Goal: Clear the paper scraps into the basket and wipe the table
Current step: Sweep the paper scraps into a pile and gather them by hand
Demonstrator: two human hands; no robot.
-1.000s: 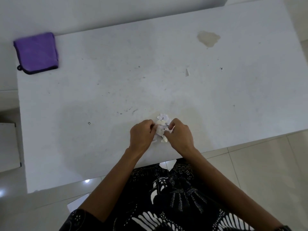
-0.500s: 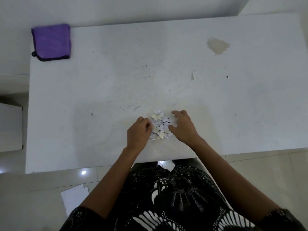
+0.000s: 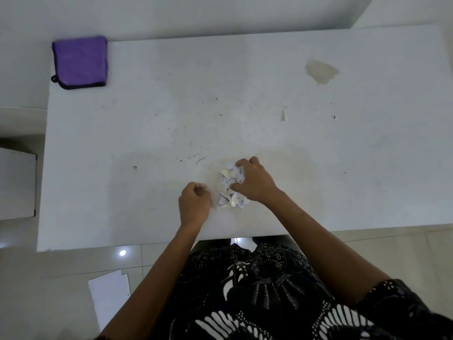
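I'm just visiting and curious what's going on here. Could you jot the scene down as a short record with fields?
surface: white table
paper scraps: small pile near the front edge; one stray scrap farther back
right hand: fingers curled over the pile
left hand: loosely closed beside the pile, contents not visible
cloth: purple, folded, back left corner
stain: brownish patch, back right
basket: not in view
floor: white paper sheets

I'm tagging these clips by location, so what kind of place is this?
Probably a plain indoor room, home or office; hard to say. A bare white table stands on glossy floor tiles, with a purple cloth and paper scraps on it.
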